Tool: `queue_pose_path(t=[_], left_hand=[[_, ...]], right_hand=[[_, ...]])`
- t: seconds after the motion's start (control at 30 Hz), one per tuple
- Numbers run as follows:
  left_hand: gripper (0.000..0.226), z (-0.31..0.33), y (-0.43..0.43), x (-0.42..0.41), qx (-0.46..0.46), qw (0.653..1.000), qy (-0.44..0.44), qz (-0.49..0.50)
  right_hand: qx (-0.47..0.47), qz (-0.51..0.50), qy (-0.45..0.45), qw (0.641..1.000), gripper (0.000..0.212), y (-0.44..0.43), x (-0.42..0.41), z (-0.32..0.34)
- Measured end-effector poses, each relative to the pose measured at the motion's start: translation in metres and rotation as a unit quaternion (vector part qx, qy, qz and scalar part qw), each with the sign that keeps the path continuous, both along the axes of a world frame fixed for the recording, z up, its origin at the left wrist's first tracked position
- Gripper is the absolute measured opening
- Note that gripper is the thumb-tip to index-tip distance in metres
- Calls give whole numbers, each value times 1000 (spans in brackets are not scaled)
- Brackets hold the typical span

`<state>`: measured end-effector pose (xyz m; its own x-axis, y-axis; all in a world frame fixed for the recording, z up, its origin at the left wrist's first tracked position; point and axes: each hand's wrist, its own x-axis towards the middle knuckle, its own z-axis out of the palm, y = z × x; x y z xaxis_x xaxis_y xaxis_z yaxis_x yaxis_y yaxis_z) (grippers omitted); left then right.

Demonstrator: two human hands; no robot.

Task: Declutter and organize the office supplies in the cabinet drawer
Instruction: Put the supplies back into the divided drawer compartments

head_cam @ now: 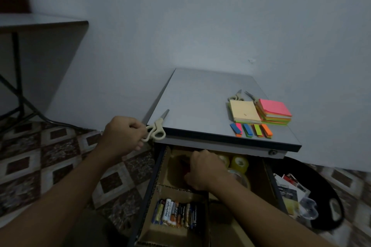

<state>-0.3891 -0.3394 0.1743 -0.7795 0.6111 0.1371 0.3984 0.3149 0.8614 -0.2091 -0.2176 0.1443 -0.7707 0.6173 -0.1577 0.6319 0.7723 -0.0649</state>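
Batteries (175, 213) lay lined up in the drawer's (154, 176) near compartment; just beyond, the right hand (204, 170) dipped knuckles-up into the back-left compartment beside the tape rolls (239, 163), fingers hidden, so couldn't tell if it gripped anything. The left hand (122, 134), outside the drawer, was clamped on the handles of cream scissors (158, 128). Their long axis pointed away and right over the cabinet top's (200, 102) front-left corner, well left of the two other scissors (236, 96) behind the sticky-note pads (245, 113).

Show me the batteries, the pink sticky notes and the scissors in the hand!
batteries (167, 209), head view, on the white battery's label.
pink sticky notes (275, 107), head view, middle of top sheet.
held scissors (160, 122), head view, on the cream handle.
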Motion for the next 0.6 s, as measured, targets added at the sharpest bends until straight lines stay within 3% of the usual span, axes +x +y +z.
queue_pose_path(t=[0.27,0.6], left_hand=[[17,-4,2,-1,-4,1000,4,-4],[17,-1,1,8,-11,1000,7,-10]], right_hand=[[18,43,-15,999,26,-6,-10,-7],[30,49,-87,995,47,-1,-27,-35]])
